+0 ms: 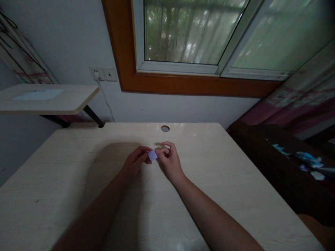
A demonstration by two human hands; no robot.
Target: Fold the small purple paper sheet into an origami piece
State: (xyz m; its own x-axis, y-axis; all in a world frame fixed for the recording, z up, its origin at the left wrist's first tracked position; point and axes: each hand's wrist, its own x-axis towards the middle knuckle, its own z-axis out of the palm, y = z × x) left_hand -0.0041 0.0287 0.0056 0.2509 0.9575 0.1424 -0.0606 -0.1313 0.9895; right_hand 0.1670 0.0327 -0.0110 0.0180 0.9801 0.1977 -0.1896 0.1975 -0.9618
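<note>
A small pale-purple piece of folded paper (153, 155) is held between my two hands, above the middle of the light wooden desk (209, 202). My left hand (136, 159) pinches its left side, thumb and fingers closed on it. On the opposite side, the thumb and index finger of my right hand (169, 158) grip its upper right edge, while other fingers are lifted. A line crosses the paper's face, perhaps a crease. My fingers cover parts of its edges.
A raised shelf (86, 94) with a white sheet (39, 94) stands at the back left on black legs. A cable hangs from the wall socket (96, 74). Near the desk's back edge is a round cable hole (165, 128). A dark wooden bench-like piece (261, 146) holds colourful items at right.
</note>
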